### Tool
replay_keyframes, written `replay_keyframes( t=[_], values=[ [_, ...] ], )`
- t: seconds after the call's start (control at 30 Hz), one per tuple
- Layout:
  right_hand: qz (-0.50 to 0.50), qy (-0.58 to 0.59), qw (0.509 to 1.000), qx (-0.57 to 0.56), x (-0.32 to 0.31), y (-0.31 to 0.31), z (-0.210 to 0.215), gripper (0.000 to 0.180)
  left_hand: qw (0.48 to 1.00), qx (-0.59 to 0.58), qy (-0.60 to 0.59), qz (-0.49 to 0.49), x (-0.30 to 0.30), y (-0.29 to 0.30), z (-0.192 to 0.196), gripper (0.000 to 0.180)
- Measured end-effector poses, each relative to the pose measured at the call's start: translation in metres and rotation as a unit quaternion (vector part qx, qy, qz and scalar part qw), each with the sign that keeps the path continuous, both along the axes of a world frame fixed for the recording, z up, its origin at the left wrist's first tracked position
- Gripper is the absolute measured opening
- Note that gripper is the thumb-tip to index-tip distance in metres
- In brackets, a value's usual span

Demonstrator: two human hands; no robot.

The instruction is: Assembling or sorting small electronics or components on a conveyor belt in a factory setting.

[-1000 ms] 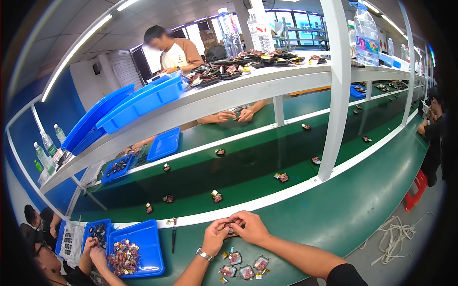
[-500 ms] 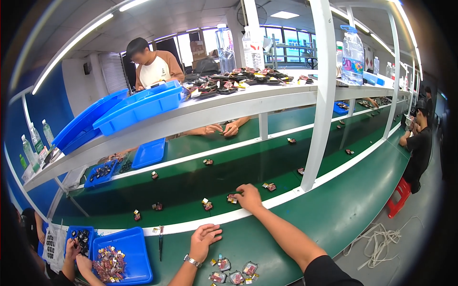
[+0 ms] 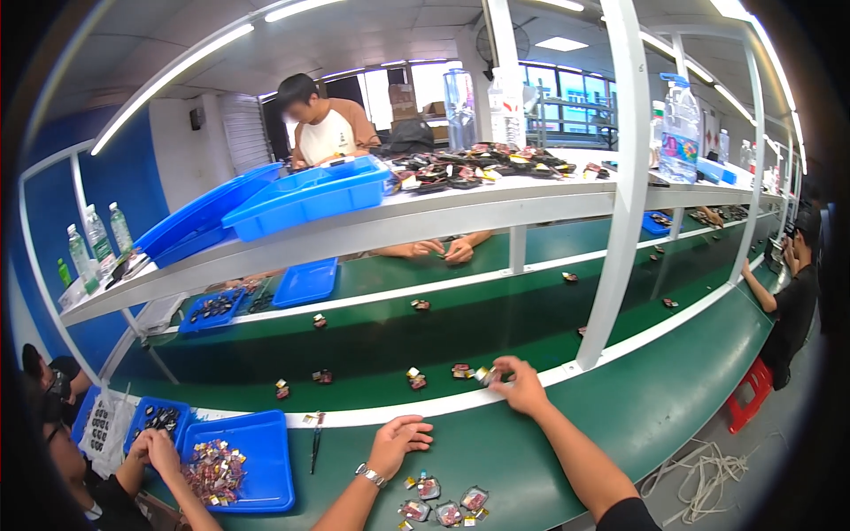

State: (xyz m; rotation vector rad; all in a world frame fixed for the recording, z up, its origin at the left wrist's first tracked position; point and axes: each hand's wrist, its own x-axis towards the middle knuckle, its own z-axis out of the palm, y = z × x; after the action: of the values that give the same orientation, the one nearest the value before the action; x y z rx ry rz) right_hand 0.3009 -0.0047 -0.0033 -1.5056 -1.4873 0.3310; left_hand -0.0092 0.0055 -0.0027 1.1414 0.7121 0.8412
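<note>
My right hand (image 3: 522, 388) reaches over the green belt. Its fingertips close on a small circuit board with a yellow-and-silver piece (image 3: 484, 376), partly covered by the fingers. Just left of it lies another reddish circuit board (image 3: 461, 371). My left hand (image 3: 403, 442), with a metal watch on the wrist, hovers over the near green table edge. Its fingers are loosely bent and apart, with nothing in them. Below and right of that hand, several circuit boards in clear rounded casings (image 3: 448, 512) lie on the tabletop.
More boards (image 3: 416, 379) lie spaced along the belt. Tweezers (image 3: 316, 442) rest beside a blue tray (image 3: 285, 460) of loose boards, where another person's hands (image 3: 159, 451) work. A white post (image 3: 620, 212) rises right of my right hand, and a shelf (image 3: 416, 208) with blue bins spans above.
The view has turned slightly left. My right hand has moved from beside one board to the neighbouring one, which now sits closer to it. My left hand stays bent over the table.
</note>
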Motion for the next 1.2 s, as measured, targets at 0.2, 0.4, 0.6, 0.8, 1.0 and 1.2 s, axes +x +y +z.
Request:
replay_keyframes(
  t=[0.2, 0.4, 0.6, 0.8, 1.0, 1.2],
  values=[
    [0.314, -0.038, 0.948, -0.041, -0.084, -0.042, 0.051, 0.061, 0.990, -0.050, -0.013, -0.128, -0.007, -0.003, 0.013, 0.043],
    [0.317, -0.071, 0.946, 0.013, -0.099, -0.045, 0.046, 0.044, 0.989, -0.076, -0.006, -0.124, -0.010, -0.002, 0.013, 0.038],
    [0.266, -0.129, 0.952, 0.075, -0.104, -0.049, 0.037, 0.020, 0.995, -0.063, -0.019, -0.081, -0.002, -0.009, 0.015, 0.037],
    [0.228, -0.145, 0.959, 0.090, -0.111, -0.043, 0.026, 0.012, 0.992, -0.066, -0.045, -0.094, 0.001, -0.008, 0.006, 0.031],
    [0.245, -0.173, 0.948, 0.106, -0.110, -0.044, 0.030, 0.015, 0.990, -0.069, -0.037, -0.117, -0.002, -0.007, 0.006, 0.033],
    [0.251, -0.206, 0.941, 0.097, -0.110, -0.046, 0.027, 0.017, 0.989, -0.072, -0.043, -0.124, -0.003, -0.006, 0.003, 0.033]
  ],
)
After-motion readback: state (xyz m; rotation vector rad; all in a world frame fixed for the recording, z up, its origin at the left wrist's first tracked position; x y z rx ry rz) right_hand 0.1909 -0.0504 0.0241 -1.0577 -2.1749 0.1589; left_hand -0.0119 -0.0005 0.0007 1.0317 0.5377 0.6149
